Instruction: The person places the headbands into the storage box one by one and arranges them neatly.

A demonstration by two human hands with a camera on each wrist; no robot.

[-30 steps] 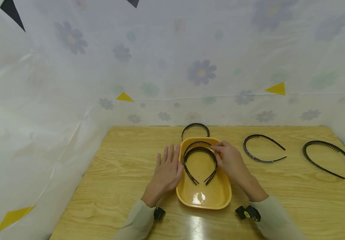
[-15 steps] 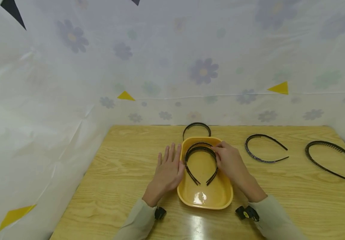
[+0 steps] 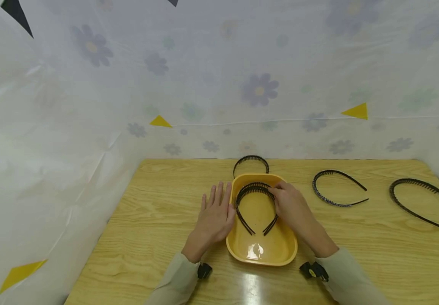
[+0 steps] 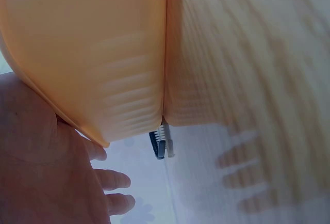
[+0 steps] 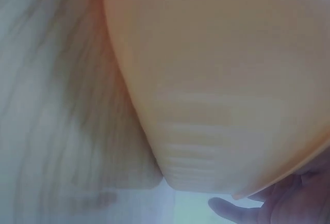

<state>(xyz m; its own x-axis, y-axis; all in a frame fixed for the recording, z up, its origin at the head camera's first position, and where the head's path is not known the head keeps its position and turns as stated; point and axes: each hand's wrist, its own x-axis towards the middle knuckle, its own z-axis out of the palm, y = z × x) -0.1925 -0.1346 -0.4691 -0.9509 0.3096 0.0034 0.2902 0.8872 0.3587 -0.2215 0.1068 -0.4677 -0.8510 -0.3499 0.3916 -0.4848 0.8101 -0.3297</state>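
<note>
In the head view, two black toothed headbands lie nearly overlapped inside a yellow plastic basin, open ends toward me. My right hand reaches over the basin's right rim and pinches the upper right side of a headband; the fingertips are partly hidden. Along the left rim my left hand rests with fingers straight. In the left wrist view, that left hand touches the rim of the basin. The right wrist view has the basin's outer wall and part of my right hand.
Another black headband lies behind the basin at the table's far edge. To the right are a headband with a glittery side and a larger black headband. The wooden table meets a flower-patterned sheet at the back.
My right hand has drawn the farther headband in the basin slightly toward me, so the gap to the nearer headband has narrowed. My left hand keeps its place at the rim.
</note>
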